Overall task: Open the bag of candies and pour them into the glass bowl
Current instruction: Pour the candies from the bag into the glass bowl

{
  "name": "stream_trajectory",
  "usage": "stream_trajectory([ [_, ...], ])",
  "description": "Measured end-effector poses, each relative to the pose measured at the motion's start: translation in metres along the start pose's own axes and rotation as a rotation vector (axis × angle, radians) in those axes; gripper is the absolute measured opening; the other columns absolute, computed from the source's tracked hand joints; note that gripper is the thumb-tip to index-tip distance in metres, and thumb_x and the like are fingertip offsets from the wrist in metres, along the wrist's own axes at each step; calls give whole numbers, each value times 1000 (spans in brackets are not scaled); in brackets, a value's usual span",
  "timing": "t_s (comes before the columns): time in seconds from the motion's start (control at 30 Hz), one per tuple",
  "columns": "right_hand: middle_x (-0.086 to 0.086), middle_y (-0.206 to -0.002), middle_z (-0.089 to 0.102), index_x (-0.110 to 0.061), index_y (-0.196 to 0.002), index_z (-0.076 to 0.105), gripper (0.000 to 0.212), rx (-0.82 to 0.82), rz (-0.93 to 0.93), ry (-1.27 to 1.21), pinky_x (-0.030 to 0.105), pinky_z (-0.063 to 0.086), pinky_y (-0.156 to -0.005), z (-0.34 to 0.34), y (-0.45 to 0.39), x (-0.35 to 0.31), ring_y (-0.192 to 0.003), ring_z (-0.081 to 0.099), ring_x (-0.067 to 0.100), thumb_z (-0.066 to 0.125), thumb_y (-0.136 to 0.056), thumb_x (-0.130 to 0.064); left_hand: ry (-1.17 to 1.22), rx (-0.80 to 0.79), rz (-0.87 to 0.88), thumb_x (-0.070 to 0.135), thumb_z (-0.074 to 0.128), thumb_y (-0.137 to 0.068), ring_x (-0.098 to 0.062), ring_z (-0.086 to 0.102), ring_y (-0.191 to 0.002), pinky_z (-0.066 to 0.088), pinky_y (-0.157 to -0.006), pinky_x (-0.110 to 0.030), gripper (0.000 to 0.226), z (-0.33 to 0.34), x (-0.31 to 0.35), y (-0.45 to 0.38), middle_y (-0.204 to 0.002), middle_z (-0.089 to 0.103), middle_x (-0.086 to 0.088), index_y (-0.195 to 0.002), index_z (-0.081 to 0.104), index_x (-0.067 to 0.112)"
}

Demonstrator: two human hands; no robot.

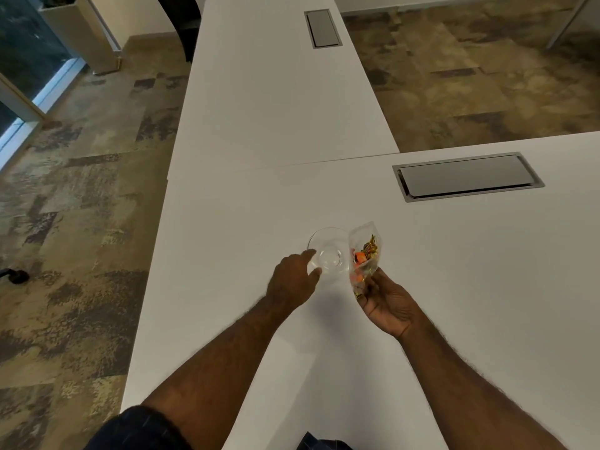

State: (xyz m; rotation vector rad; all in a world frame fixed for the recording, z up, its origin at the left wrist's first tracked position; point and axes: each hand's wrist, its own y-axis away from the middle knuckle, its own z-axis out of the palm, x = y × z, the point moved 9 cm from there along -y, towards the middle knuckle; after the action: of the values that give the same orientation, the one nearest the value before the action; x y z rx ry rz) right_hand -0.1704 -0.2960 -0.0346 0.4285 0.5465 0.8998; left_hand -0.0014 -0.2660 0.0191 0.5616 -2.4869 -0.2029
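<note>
A small clear glass bowl (pixel 328 251) stands on the white table (pixel 454 287) with nothing visible in it. My left hand (pixel 293 279) grips its near-left rim with thumb and fingers. Just right of the bowl, my right hand (pixel 388 303) holds a clear plastic bag (pixel 365 251) by its lower end, palm up. The bag stands upright with its top pointing away from me. Orange and gold wrapped candies (pixel 363 256) sit inside it. I cannot tell whether the bag's top is open.
A grey metal cable hatch (pixel 467 175) is set into the table at the back right. A second white table (pixel 272 92) with its own hatch (pixel 323 29) joins on beyond. The table's left edge drops to patterned carpet (pixel 74 206).
</note>
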Motion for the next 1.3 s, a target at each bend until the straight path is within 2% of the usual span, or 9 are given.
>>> stream_trajectory([
  [0.13,10,-106,73,-5,-118,62,39,24,-15,-66,28,61,-69,-5,-8,-17,-89,73,19,63,-80,-13,-136,-107,28,39,50,-94,-28,46,-129,35,-106,-35,52,36,-10,-15,-140,52,-13,-142,40,21],
  [0.33,11,-119,67,-5,-129,56,52,135,-56,-3,27,61,-73,-22,-23,-32,-100,67,18,66,-79,-10,-102,9,55,33,56,-92,-25,55,-115,39,-97,-31,38,42,-11,-26,-125,62,-8,-125,56,14],
  [0.47,9,-103,76,-6,-116,65,35,181,-74,98,25,60,-65,-28,-29,-35,-88,74,18,66,-82,-12,-66,58,61,30,57,-91,-27,57,-113,39,-96,-33,34,40,-13,-28,-122,64,-10,-121,60,12],
  [0.57,10,-107,74,-9,-111,69,26,227,-103,164,24,60,-64,-30,-34,-39,-94,72,21,65,-86,-12,-50,71,77,27,58,-91,-29,56,-114,39,-97,-34,34,40,-13,-27,-122,64,-12,-121,60,10],
  [0.73,8,-85,72,-10,-93,64,7,355,-192,414,23,56,-57,-25,-35,-50,-75,68,21,61,-89,-5,-33,73,75,26,59,-91,-28,57,-114,39,-98,-35,35,40,-13,-27,-123,64,-11,-121,61,10],
  [0.93,16,-84,69,-5,-80,67,4,533,-347,884,34,60,-70,0,-29,-73,-63,64,20,71,-80,-4,-14,60,53,27,57,-91,-27,55,-116,38,-99,-34,34,41,-15,-28,-125,63,-9,-122,60,13],
  [1.03,11,-75,72,-9,-77,68,8,531,-417,1061,40,60,-76,26,-27,-80,-64,65,22,76,-75,-11,-10,62,40,27,58,-90,-27,56,-115,40,-98,-35,34,41,-15,-28,-125,63,-10,-121,61,13],
  [1.13,7,-66,70,-12,-76,68,9,508,-456,1163,39,61,-73,51,-26,-84,-62,67,21,77,-75,-9,-5,68,26,27,59,-90,-27,56,-116,41,-98,-35,34,41,-16,-29,-125,64,-9,-121,61,13],
  [1.3,4,-68,71,-15,-73,67,11,511,-490,1248,33,62,-67,78,-22,-92,-58,69,17,78,-77,-14,-10,59,24,27,58,-91,-26,55,-117,41,-99,-35,35,41,-16,-29,-126,63,-9,-123,60,13],
])
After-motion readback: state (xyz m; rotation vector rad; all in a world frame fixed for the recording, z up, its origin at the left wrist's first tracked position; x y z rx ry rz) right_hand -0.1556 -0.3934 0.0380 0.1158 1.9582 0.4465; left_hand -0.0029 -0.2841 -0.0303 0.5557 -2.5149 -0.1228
